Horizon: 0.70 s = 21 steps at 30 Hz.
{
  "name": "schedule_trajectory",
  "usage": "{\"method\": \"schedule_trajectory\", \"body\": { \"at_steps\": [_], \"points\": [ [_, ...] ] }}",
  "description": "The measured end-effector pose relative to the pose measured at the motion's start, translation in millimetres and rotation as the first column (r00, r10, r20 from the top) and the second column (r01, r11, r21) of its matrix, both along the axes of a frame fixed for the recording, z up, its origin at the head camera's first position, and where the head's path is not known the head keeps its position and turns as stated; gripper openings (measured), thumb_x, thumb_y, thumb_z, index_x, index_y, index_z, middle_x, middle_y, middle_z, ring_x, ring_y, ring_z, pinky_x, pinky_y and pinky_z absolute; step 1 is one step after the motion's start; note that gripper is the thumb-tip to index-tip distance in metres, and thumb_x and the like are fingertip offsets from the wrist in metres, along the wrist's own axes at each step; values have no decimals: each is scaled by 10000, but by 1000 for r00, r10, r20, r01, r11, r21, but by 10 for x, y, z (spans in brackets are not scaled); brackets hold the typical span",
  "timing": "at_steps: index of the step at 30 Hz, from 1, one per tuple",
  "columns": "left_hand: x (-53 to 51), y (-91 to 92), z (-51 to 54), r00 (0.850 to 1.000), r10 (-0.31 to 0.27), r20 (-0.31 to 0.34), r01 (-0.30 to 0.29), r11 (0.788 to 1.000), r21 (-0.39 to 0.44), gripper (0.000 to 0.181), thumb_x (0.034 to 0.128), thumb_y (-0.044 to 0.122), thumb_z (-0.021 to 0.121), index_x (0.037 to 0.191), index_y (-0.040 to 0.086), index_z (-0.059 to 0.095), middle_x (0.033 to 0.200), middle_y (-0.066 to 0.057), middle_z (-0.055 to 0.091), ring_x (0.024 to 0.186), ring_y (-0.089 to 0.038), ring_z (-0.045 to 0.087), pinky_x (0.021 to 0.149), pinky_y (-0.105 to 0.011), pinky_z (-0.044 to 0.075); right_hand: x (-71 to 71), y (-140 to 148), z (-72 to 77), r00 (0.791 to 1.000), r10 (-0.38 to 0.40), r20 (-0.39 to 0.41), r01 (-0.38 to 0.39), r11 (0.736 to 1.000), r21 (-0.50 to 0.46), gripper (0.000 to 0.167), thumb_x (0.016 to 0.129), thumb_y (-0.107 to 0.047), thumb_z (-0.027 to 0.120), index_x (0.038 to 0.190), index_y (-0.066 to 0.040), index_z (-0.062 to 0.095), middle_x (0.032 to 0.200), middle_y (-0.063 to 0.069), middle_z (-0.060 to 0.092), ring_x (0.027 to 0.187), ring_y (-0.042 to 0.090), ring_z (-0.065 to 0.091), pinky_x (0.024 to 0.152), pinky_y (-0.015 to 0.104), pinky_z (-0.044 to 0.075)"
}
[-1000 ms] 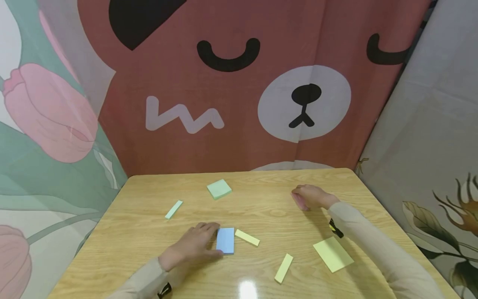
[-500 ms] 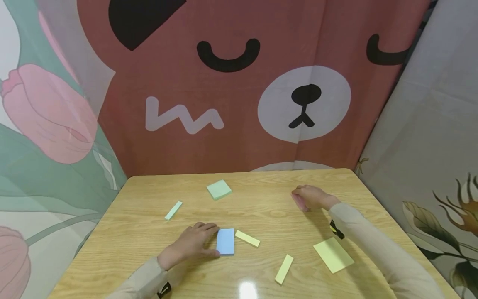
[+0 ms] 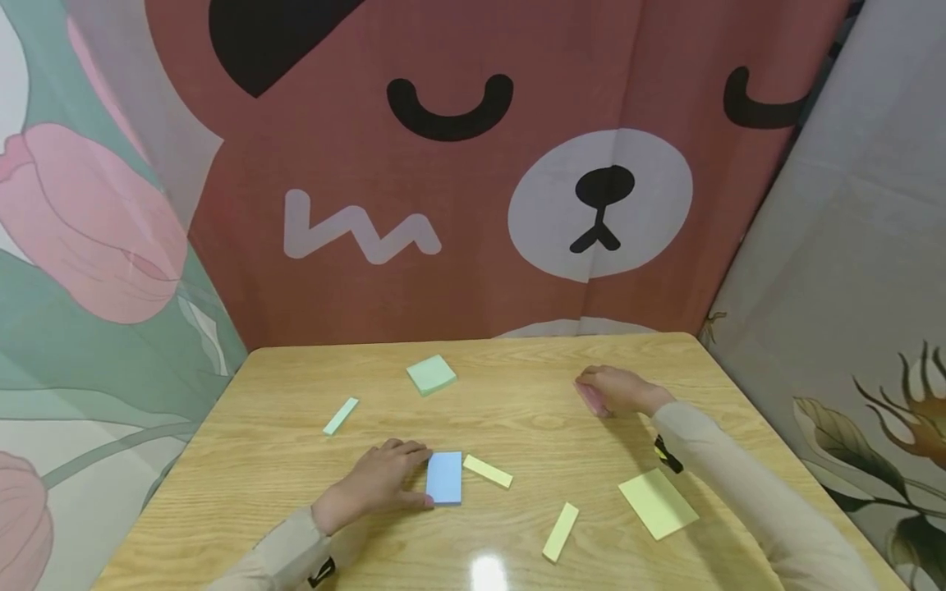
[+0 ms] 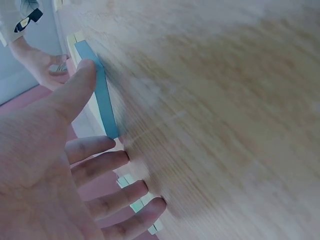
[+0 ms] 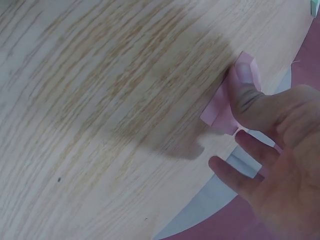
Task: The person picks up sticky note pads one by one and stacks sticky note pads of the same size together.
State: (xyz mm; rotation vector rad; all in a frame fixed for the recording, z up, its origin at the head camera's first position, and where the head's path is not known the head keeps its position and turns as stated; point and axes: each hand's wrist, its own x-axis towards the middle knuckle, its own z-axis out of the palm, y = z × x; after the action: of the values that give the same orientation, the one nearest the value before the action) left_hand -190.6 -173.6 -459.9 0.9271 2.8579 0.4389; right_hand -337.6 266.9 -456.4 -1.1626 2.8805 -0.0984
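In the head view, a blue sticky note pad [image 3: 444, 478] lies flat on the table. My left hand [image 3: 375, 478] is at its left edge, thumb and index fingertips at the two corners. The left wrist view shows the thumb against the pad's blue side [image 4: 98, 90], the other fingers spread and fairly straight. Toward the back right, my right hand [image 3: 619, 389] pinches a pink sticky note pad [image 3: 590, 400]. Seen from the right wrist, its thumb presses the pink pad [image 5: 220, 106], which is tilted; the index finger is hidden behind it.
A green square pad [image 3: 432, 375] sits at the back, and a narrow pale green pad [image 3: 341, 416] at the left. Two narrow yellow pads, one beside the blue pad [image 3: 488, 471] and one nearer the front [image 3: 560, 532], share the table with a yellow square pad [image 3: 658, 503].
My left hand has drawn back slightly to the left along the blue pad, which stays in place. The right hand with the pink pad has hardly moved.
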Motion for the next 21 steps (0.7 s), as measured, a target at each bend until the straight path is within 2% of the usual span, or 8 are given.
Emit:
{"method": "schedule_trajectory", "body": {
  "at_steps": [3,6,8,12,16,21],
  "points": [
    [4,9,12,1000,2,6,-2,1000,4,750,815,489,766,1356,10,568,1387,-188,537,1207,-413,508,908,-662,437,-25,44,-10,999,50,15,-49,997,-52,520,743,202,564,1254,110,594,1200,263,608,1121,442,580,947,526,478],
    [6,20,25,1000,4,8,-4,1000,4,749,816,487,765,1357,8,566,1389,-198,534,1208,-431,509,911,-652,440,-41,83,27,994,83,72,-77,994,-77,524,750,189,575,1272,139,565,1213,308,589,1133,473,561,948,543,470],
    [12,23,27,1000,3,7,-3,1000,1,753,816,490,763,1358,7,564,1390,-201,532,1207,-443,510,912,-650,442,-33,97,61,989,92,118,-83,993,-84,534,764,136,631,1291,153,541,1232,330,569,1137,485,552,940,551,472],
    [11,21,27,1000,19,7,-19,1000,-8,762,808,496,765,1363,16,562,1399,-195,529,1210,-470,504,919,-656,437,-30,93,133,976,84,200,-72,995,-64,669,751,10,759,1346,152,488,1305,352,502,1178,507,509,960,573,451],
    [6,15,21,1000,22,3,-21,1000,-13,758,806,497,768,1361,21,567,1399,-187,531,1204,-490,502,908,-657,445,-36,79,161,972,71,222,-65,997,-32,694,748,-12,785,1356,141,487,1315,349,491,1186,513,500,977,579,439],
    [12,21,16,1000,5,-8,-5,1000,-7,749,806,488,772,1350,12,574,1389,-195,539,1183,-497,517,891,-639,466,-31,68,164,978,79,192,-74,997,-32,652,727,-18,805,1304,136,542,1228,297,548,1100,451,563,928,548,483]
  ]
}}
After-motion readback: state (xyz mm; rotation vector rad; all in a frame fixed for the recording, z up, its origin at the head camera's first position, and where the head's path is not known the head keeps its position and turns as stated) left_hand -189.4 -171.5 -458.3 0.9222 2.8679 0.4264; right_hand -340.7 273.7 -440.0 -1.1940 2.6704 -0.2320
